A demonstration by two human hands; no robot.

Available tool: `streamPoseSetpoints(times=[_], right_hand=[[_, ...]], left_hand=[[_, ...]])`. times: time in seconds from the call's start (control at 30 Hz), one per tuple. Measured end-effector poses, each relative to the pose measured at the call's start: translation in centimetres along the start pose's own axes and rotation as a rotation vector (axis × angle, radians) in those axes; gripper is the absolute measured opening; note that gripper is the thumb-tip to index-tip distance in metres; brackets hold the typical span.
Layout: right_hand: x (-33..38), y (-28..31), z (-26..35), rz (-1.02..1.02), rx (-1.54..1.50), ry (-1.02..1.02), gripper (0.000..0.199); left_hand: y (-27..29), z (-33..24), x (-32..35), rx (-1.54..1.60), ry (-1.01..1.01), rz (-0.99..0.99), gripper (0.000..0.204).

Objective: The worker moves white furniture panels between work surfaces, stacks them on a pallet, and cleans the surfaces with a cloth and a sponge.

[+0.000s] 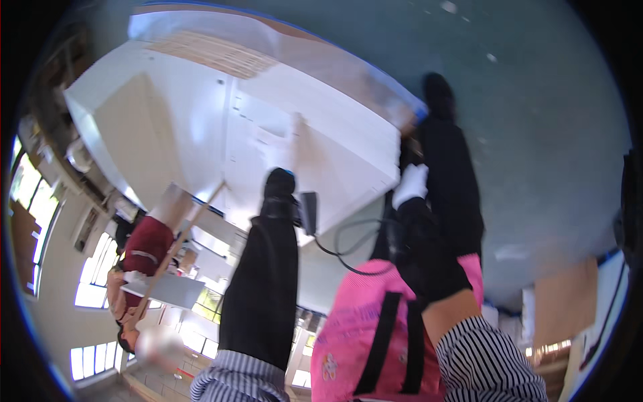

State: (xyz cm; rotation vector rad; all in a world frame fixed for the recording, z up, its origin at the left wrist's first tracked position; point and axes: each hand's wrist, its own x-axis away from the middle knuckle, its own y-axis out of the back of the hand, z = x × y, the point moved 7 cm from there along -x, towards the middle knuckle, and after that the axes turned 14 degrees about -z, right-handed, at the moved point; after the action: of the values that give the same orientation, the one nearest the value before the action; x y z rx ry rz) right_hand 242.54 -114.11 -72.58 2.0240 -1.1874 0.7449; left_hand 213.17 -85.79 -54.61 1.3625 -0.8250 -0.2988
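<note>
My left hand [278,185], dark and below a long black sleeve, is over a large white panel [335,161]. Its fingers cannot be made out. Beside that wrist is a small black box-shaped device [308,213], with a black cable [345,254] looping toward my pink apron [355,328]. My right hand [410,185], in a white glove, is at the panel's right corner, close to my dark-trousered leg [455,181]. Blur hides how its fingers are set and whether they hold anything. Tan slats or strips [211,52] lie along the far part of the panel.
A second white panel [147,127] adjoins at left. Clear-looking wrap with a blue edge [301,50] runs along the far side. Another person in maroon [149,244] is at left, near a long wooden strip [177,248]. Brown cardboard [566,301] is at lower right on the greenish floor [536,167].
</note>
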Motion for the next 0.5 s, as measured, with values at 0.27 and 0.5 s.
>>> streamPoseSetpoints(times=[0.27, 0.5], right_hand=[[-0.6, 8.1, -10.8, -0.736, 1.554, 0.914, 0.076], [0.3, 10.3, 2.1, -0.449, 1.686, 0.789, 0.075]], left_hand=[[5.6, 1.5, -0.7, -0.12, 0.275, 0.056, 0.126], [4.5, 2.5, -1.4, -0.158, 0.243, 0.074, 0.124]])
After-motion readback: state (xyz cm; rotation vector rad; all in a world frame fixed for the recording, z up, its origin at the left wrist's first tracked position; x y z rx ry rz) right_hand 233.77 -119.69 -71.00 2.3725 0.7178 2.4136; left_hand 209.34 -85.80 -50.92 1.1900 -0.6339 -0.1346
